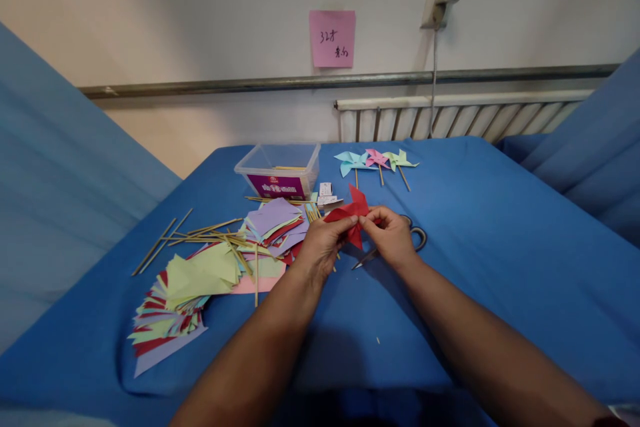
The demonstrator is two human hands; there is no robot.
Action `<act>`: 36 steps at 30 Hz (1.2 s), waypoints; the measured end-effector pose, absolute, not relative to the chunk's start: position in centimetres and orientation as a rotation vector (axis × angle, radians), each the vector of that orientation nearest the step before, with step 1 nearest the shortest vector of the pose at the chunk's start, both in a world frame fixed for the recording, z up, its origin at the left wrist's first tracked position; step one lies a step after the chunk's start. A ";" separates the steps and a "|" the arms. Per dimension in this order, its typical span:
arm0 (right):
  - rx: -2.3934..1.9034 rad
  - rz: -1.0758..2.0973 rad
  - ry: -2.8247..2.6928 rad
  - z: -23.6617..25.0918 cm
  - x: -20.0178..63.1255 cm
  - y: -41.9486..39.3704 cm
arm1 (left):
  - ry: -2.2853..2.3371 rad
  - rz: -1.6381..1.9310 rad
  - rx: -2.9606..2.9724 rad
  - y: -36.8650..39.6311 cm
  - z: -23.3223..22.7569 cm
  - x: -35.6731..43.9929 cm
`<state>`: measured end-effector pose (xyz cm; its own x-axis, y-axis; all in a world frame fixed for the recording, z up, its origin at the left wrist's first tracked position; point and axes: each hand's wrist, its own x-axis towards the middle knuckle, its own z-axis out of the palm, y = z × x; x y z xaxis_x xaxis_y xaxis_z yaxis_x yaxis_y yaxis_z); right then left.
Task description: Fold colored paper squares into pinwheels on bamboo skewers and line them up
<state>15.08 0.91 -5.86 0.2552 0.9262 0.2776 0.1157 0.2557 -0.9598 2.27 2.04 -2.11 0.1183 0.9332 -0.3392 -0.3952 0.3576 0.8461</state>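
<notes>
Red paper pinwheel [353, 212], face toward the camera, is pinched between left hand [320, 247] and right hand [393, 237] fingers.

The hands [357, 240] cover the lower half of the red paper pinwheel [353, 208], so its centre stays hidden. The right one hides most of the scissors [417, 235]; only a handle loop and a blade tip show. Writing on the pink note [332, 39] is too small to read. The label on the plastic box [278, 170] is blurred. Both forearms run off the bottom edge.
</notes>
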 end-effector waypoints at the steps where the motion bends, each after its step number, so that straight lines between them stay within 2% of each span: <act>1: -1.178 0.777 -1.173 -5.9 15.1 0.9 | 1.015 1.083 0.665 2.0 -2.1 2.3; 27: -1.175 0.807 -1.177 -6.1 14.9 0.8 | 1.011 1.102 0.654 2.0 -2.2 2.5; 36: -1.197 0.831 -0.987 -5.9 15.7 1.6 | 1.018 1.374 0.647 3.6 -0.7 0.5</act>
